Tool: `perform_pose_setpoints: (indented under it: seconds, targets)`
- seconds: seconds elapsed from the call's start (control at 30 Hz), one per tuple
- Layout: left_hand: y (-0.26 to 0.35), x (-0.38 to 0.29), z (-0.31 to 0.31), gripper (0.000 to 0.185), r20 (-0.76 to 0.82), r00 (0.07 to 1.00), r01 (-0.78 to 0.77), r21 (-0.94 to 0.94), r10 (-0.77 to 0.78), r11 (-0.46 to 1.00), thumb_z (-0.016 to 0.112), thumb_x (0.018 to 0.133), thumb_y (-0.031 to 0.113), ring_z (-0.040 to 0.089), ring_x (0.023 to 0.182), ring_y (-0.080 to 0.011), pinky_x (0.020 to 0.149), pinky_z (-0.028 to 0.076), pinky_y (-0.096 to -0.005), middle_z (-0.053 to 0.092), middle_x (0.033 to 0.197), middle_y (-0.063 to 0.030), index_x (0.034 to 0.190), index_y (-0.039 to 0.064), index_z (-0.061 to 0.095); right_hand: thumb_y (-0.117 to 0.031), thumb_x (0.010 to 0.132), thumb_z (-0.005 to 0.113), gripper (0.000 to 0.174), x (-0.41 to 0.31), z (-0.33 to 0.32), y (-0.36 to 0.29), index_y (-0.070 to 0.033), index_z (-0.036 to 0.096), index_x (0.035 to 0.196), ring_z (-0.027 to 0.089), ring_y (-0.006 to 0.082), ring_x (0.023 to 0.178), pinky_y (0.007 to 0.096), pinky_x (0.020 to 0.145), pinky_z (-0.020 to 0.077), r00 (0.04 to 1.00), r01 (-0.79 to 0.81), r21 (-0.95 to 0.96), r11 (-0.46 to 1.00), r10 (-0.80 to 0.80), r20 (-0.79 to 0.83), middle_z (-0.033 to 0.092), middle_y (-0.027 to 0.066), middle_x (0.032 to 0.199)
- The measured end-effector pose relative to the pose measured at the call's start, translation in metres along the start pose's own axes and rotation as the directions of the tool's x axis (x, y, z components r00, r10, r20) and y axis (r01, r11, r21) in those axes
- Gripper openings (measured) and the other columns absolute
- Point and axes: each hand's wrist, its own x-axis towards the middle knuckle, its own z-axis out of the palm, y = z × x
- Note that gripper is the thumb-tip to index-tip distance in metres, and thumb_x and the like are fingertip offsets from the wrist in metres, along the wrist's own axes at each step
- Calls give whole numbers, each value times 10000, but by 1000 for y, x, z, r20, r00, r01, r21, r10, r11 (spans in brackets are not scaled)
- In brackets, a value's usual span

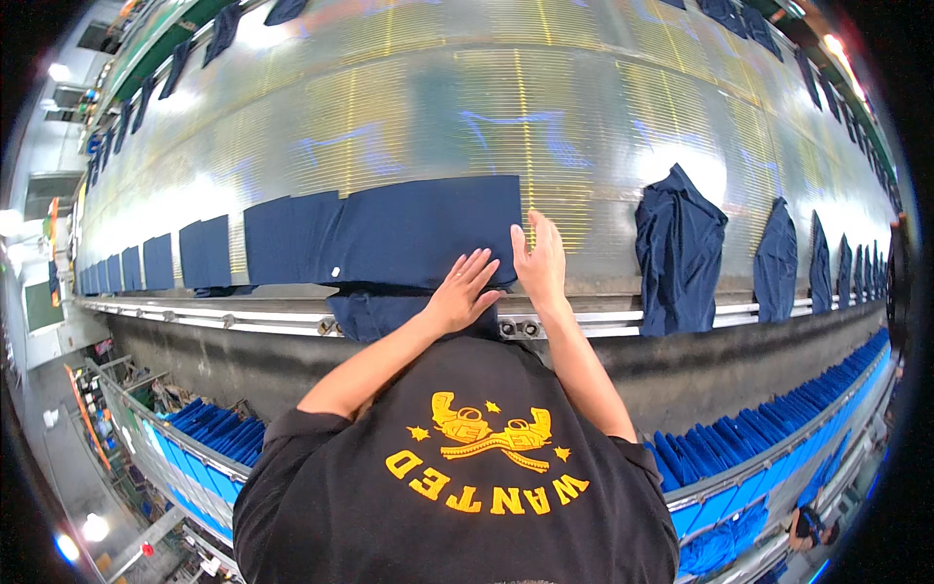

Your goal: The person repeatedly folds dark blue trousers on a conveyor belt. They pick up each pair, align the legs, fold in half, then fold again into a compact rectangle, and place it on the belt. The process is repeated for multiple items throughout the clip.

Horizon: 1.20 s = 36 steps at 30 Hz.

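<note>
A navy fabric piece [430,223] lies flat on the metal table, with a small white spot near its lower left corner. My left hand [461,290] rests palm down near its lower right part, fingers spread. Beside the piece's right edge is my right hand [538,257], its thumb and fingers apart and nothing seen between them; whether the thumb touches the cloth I cannot tell. More navy cloth [379,314] hangs from under the piece over the metal rail [569,326] in front of me.
Yellow ruled lines and blue marks cover the metal table [438,102]. Flat navy pieces [204,252] run off to the left; crumpled navy garments [678,255] drape over the edge at right. Behind me are racks of blue cloth [773,409]. Another person [808,527] is at the lower right.
</note>
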Motion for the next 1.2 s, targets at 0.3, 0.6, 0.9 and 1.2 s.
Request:
perform_pose_setpoints:
  seconds: [0.3, 0.6, 0.9, 1.2]
  targets:
    - [-37, -130, -75, 425, -486, 717, 526, -94, -500, 845, 657, 1065, 330, 586, 1365, -423, 1174, 435, -499, 640, 1444, -255, 1327, -3, 697, -554, 1090, 470, 817, 40, 81, 30, -13, 305, 1680, 132, 341, 1667, 544, 1345, 73, 922, 343, -534, 773, -168, 350, 206, 181, 1786]
    - [-206, -191, -152, 363, -649, 264, 769, -305, -713, 562, 737, 986, 303, 746, 992, -325, 915, 575, -443, 770, 1052, -183, 1166, -12, 726, -358, 1087, 613, 642, -6, 40, 55, 54, 464, 1556, 455, 442, 1504, 540, 1247, 344, 955, 210, -163, 964, -167, 246, 477, 298, 1608]
    - [-255, -179, -153, 249, -591, 453, 691, -240, -667, 682, 654, 1041, 293, 729, 953, -443, 843, 558, -519, 745, 985, -226, 1039, 45, 638, -284, 980, 758, 283, -112, -5, 22, -3, 771, 997, 718, 387, 944, 460, 869, 557, 965, 88, -75, 993, -66, 254, 753, 192, 986]
    - [-231, -168, -167, 308, -608, 401, 640, -349, -685, 685, 624, 1095, 335, 740, 880, -336, 824, 562, -445, 732, 949, -178, 1123, 28, 610, -297, 979, 776, 320, -120, 1, -27, 19, 739, 945, 672, 255, 752, 392, 717, 533, 924, -219, -56, 974, 225, 310, 721, 145, 826]
